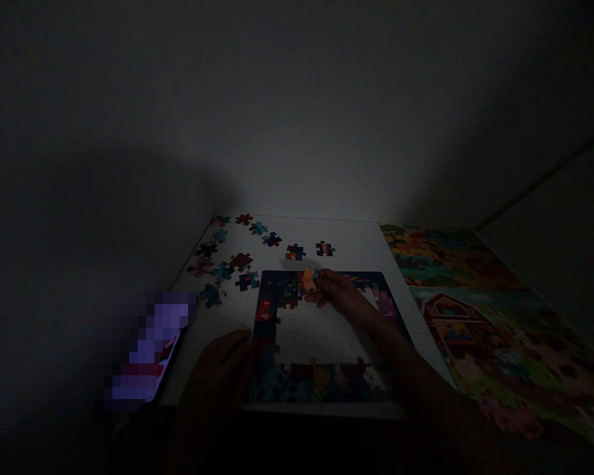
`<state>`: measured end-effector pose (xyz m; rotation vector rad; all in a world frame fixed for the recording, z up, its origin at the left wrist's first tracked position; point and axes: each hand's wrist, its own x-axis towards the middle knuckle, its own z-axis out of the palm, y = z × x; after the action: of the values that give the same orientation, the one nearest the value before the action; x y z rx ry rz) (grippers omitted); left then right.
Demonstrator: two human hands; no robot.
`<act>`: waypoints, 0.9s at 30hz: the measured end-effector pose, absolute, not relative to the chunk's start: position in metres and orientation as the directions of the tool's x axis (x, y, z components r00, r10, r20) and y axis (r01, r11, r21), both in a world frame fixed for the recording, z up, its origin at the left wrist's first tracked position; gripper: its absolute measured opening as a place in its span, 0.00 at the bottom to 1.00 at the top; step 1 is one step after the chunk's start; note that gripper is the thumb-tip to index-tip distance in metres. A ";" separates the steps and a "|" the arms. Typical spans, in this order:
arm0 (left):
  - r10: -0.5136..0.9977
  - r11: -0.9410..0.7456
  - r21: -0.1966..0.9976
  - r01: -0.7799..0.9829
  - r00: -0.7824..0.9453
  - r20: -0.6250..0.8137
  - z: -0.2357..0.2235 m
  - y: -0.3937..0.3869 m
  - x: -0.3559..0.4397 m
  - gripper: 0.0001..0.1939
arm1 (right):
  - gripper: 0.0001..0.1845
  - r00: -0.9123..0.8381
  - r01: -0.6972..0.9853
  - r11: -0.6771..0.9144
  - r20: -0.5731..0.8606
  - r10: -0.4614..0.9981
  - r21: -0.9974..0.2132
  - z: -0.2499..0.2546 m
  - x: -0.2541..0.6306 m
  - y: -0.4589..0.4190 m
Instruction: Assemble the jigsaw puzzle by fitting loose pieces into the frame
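In dim light, my right hand point(344, 297) pinches a peach-orange puzzle piece point(307, 280) over the top part of a jigsaw puzzle. The puzzle's dark blue frame point(321, 390) has pieces along its edges, and its middle shows a bare pale surface. A small cluster of joined pieces point(290, 293) sits in the upper left corner, just left of the held piece. My left hand point(225, 359) rests at the puzzle's left edge with its fingers lying along it; darkness blurs the fingertips. A red creature point(265, 309) is printed on the left border.
Loose puzzle pieces point(240, 261) are scattered on the white table point(346, 227) to the left. Two pieces, one a colourful piece point(325, 249), lie beyond the frame. Farm and animal pictures point(505, 349) cover the right side. A lit, pixelated object point(153, 349) stands at the left edge.
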<state>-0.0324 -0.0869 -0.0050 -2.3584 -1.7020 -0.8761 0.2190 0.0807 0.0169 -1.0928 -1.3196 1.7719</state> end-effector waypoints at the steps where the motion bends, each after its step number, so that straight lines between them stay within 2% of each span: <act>1: 0.836 -0.371 0.243 0.896 0.208 0.508 -0.004 -0.087 -0.032 0.13 | 0.11 -0.429 -0.024 -0.269 -0.233 0.873 -0.963 0.018 0.219 0.081; 9: 0.842 -0.328 0.267 0.906 0.152 0.518 0.003 -0.090 -0.024 0.13 | 0.18 -0.401 0.060 -0.204 -0.211 0.891 -0.977 0.019 0.220 0.079; 14: 0.859 -0.288 0.327 0.900 0.092 0.503 0.013 -0.092 -0.016 0.13 | 0.17 -0.364 0.259 -0.049 -0.144 0.920 -0.965 0.036 0.223 0.075; 18: 0.865 -0.291 0.369 0.883 0.077 0.497 0.013 -0.093 -0.016 0.12 | 0.18 -0.392 0.404 0.016 -0.157 0.906 -0.915 0.047 0.212 0.086; 23: 0.860 -0.303 0.382 0.873 0.077 0.504 0.007 -0.093 -0.020 0.13 | 0.20 -0.468 0.482 0.191 -0.067 0.881 -0.855 0.042 0.168 0.130; 27: 0.843 -0.329 0.332 0.884 0.117 0.524 -0.012 -0.092 -0.026 0.13 | 0.19 -0.564 0.505 0.343 -0.001 0.826 -0.792 0.033 0.122 0.169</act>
<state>-0.0259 -0.0920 -0.0123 -2.3010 -1.7819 -1.0082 0.1225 0.1687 0.0332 -1.1684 -2.2108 1.0883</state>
